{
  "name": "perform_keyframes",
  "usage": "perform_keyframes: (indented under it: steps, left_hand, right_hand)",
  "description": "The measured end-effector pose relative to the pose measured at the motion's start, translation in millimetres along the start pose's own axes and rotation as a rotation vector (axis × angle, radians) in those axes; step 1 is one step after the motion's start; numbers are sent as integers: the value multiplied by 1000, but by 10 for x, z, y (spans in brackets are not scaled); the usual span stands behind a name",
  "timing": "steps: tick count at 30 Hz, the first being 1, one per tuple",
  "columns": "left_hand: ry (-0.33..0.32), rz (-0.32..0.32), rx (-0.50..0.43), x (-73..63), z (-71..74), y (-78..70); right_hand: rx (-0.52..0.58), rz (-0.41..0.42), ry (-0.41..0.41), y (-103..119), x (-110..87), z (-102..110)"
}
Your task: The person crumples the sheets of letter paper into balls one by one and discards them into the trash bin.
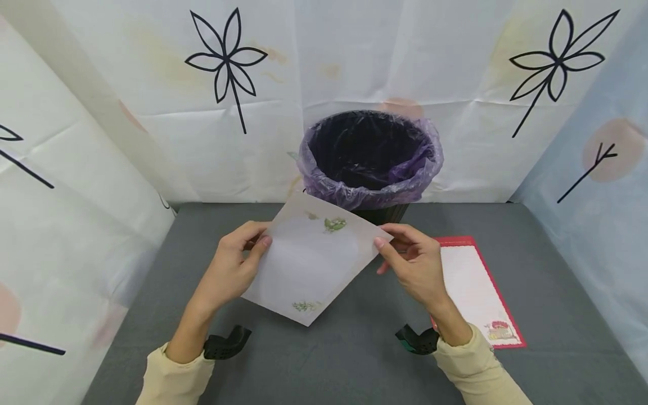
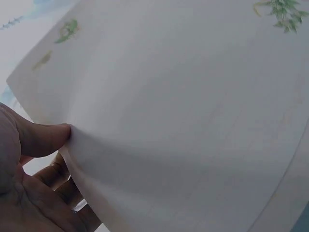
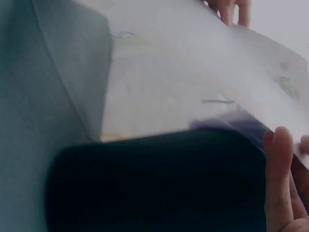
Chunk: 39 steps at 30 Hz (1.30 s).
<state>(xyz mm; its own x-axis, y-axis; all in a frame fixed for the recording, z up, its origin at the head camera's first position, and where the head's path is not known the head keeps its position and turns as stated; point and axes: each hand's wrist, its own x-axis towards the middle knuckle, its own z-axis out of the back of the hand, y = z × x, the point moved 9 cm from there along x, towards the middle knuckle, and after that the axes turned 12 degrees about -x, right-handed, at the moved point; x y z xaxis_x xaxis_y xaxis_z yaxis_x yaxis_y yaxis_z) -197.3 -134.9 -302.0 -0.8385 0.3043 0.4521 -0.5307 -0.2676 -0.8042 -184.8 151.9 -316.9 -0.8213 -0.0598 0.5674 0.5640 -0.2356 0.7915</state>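
A pale sheet of paper [image 1: 314, 259] with green leaf prints hangs tilted above the table, stretched between both hands. Its left edge is pinched between thumb and fingers of my left hand [image 1: 238, 261]; the left wrist view shows the thumb pressing on the paper [image 2: 183, 106], which bends slightly there. My right hand [image 1: 415, 264] pinches the right corner with thumb and forefinger. Just behind the sheet stands a dark bin [image 1: 382, 215] lined with a purple plastic bag [image 1: 430, 163]. In the right wrist view the bin [image 3: 159, 183] looms dark below the paper [image 3: 217, 53].
A red-bordered sheet of paper [image 1: 466, 281] lies on the grey table [image 1: 344, 371], partly behind the right forearm. White cloth with flower drawings [image 1: 344, 56] hangs behind the bin and along both sides. Black straps [image 1: 225, 343] circle the wrists.
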Motion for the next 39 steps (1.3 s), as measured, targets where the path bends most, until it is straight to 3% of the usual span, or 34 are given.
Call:
perform_keyframes:
  steps: [4, 10, 15, 22, 26, 30, 39]
  left_hand:
    - [16, 17, -15, 57, -67, -96]
    - [-43, 77, -84, 40, -9, 11]
    - [-103, 84, -266, 6, 30, 111]
    - [-179, 16, -490, 40, -13, 89]
    - [-203, -23, -539, 52, -36, 67]
    - [-213, -7, -548, 66, -64, 74]
    - [-212, 63, -596, 100, -126, 76]
  right_hand:
    - [24, -1, -88, 37, -13, 271]
    - [190, -51, -214, -53, -71, 632]
    - [367, -45, -247, -113, -115, 793]
    - [430, -78, -256, -169, -182, 882]
    - [522, -10, -201, -116, -183, 890]
    - [628, 72, -111, -39, -176, 873]
    - [905, 274, 251, 288, -115, 609]
